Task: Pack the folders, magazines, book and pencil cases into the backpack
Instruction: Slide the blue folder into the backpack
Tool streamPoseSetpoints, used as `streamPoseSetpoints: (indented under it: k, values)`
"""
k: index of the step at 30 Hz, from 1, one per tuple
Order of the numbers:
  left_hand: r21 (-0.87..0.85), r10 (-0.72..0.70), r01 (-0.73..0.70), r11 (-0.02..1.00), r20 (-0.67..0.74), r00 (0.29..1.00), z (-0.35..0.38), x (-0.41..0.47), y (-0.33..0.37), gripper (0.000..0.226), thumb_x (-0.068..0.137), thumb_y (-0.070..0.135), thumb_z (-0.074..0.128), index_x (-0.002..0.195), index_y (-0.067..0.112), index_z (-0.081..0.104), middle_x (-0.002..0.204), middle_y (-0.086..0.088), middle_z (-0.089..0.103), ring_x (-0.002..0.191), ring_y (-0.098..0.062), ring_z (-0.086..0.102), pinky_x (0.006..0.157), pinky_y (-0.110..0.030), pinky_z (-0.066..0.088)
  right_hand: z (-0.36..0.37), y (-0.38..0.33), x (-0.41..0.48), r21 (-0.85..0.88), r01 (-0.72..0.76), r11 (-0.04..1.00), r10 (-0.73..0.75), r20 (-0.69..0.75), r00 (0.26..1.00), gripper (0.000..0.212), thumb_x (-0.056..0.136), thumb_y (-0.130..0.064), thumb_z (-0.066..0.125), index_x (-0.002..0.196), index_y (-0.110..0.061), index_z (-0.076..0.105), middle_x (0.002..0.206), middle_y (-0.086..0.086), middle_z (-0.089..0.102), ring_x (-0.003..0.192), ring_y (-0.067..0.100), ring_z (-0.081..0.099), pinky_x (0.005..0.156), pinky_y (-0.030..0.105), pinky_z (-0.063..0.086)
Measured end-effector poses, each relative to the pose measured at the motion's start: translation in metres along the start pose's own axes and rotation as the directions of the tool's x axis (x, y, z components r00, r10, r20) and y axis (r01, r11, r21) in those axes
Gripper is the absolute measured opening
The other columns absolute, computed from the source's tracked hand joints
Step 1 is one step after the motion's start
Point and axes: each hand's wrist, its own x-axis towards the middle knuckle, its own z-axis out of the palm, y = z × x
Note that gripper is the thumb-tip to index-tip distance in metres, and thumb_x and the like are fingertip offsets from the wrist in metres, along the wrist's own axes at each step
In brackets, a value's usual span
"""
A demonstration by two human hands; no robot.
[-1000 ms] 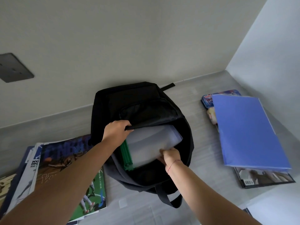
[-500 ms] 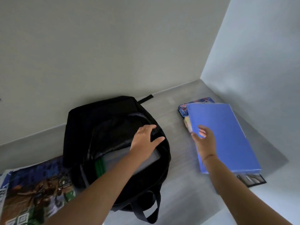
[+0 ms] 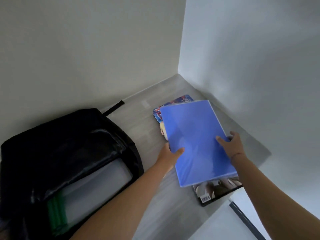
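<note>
A blue folder (image 3: 195,139) lies tilted on a pile at the right of the grey table. My left hand (image 3: 170,153) grips its left edge, thumb on top. My right hand (image 3: 232,144) grips its right edge, fingers curled under. The black backpack (image 3: 52,144) lies open at the left; a translucent white folder with a green spine (image 3: 97,184) sits inside it. Under the blue folder a magazine (image 3: 214,191) with a barcode pokes out at the near end. A colourful pencil case (image 3: 173,104) shows at the far end.
The grey table (image 3: 152,201) runs into a corner where two pale walls meet, close behind the pile. A backpack strap (image 3: 115,107) points toward the back wall. A dark edge (image 3: 242,215) crosses the lower right, below the table's edge.
My left hand left the backpack opening and moved right onto the blue folder's left edge. My right hand shifted to the folder's right edge. The view swung to the right.
</note>
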Motion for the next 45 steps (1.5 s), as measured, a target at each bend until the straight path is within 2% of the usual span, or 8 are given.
streamPoseSetpoints:
  k: [11,14,24,30,35,39,42,45]
  values:
    - [0.001,0.019,-0.019,1.0,-0.092,0.996,0.014,-0.001,0.006,0.046,0.086,0.014,0.063,0.123,0.013,0.036,0.108,-0.002,0.05,0.072,-0.01,0.051,0.051,-0.017,0.044,-0.022,0.007,-0.002,0.167,-0.013,0.986,-0.001,0.084,0.996,0.048,0.081,-0.011,0.072,0.124,-0.001,0.056,0.123,0.02,0.06,0.108,0.036,0.059,0.088,0.041,0.049]
    - [-0.054,0.036,-0.039,0.998,-0.059,0.998,-0.002,-0.008,0.008,0.045,0.085,0.017,0.065,0.121,0.018,0.037,0.115,-0.001,0.054,0.086,-0.014,0.057,0.073,-0.033,0.053,-0.031,-0.006,-0.014,0.233,-0.015,0.972,-0.025,0.167,0.986,0.038,0.079,-0.011,0.073,0.111,0.005,0.06,0.112,0.024,0.066,0.086,0.031,0.065,0.073,0.035,0.053]
    - [-0.08,0.102,-0.117,0.99,-0.17,0.98,-0.125,-0.09,-0.008,0.046,0.079,0.021,0.073,0.116,0.024,0.045,0.113,0.006,0.06,0.098,-0.011,0.063,0.077,-0.028,0.054,0.025,-0.065,-0.105,0.41,-0.032,0.912,-0.221,0.554,0.803,0.027,0.092,-0.002,0.05,0.118,0.0,0.054,0.098,0.018,0.06,0.074,0.022,0.065,0.066,0.033,0.056]
    - [-0.114,0.002,-0.03,0.993,-0.234,0.972,-0.206,-0.157,-0.045,0.049,0.079,0.027,0.075,0.119,0.025,0.045,0.112,0.01,0.06,0.094,-0.007,0.064,0.069,-0.024,0.053,0.093,-0.083,-0.167,0.353,-0.048,0.934,-0.217,0.669,0.711,0.03,0.091,0.001,0.051,0.114,0.019,0.046,0.1,0.018,0.049,0.092,0.031,0.047,0.086,0.046,0.038]
    - [0.132,-0.017,0.073,0.989,-0.384,0.923,-0.245,-0.195,-0.068,0.027,0.085,0.037,0.064,0.102,0.016,0.058,0.097,0.0,0.067,0.087,-0.018,0.067,0.076,-0.036,0.055,0.124,-0.078,-0.209,0.291,-0.177,0.94,-0.129,0.785,0.605,0.029,0.092,-0.003,0.052,0.119,0.006,0.054,0.106,0.022,0.061,0.089,0.032,0.063,0.082,0.043,0.051]
    - [0.534,0.172,0.171,0.828,-0.531,0.83,-0.274,-0.207,-0.079,0.018,0.094,0.032,0.045,0.089,0.021,0.059,0.088,-0.001,0.065,0.075,-0.016,0.062,0.063,-0.031,0.048,0.129,-0.06,-0.228,0.239,-0.229,0.943,-0.084,0.842,0.532,0.03,0.092,-0.002,0.048,0.12,0.01,0.052,0.111,0.026,0.06,0.092,0.034,0.062,0.087,0.049,0.048]
    - [0.869,0.436,0.256,0.423,-0.443,0.784,-0.293,-0.197,-0.092,0.037,0.088,0.028,0.058,0.123,0.022,0.049,0.121,-0.002,0.051,0.113,-0.023,0.047,0.094,-0.036,0.041,0.12,-0.046,-0.236,0.189,-0.227,0.956,-0.047,0.856,0.515,0.024,0.091,0.001,0.048,0.112,0.01,0.055,0.098,0.024,0.064,0.081,0.031,0.066,0.075,0.04,0.054]
    - [0.944,0.445,0.296,0.148,-0.331,0.832,-0.302,-0.176,-0.099,0.075,0.082,0.033,0.064,0.143,0.017,0.023,0.146,-0.007,0.027,0.139,-0.026,0.022,0.117,-0.041,0.014,0.103,-0.035,-0.238,0.143,-0.26,0.955,0.001,0.876,0.483,0.013,0.091,0.0,0.05,0.097,0.002,0.061,0.077,0.013,0.07,0.064,0.023,0.068,0.056,0.03,0.054]
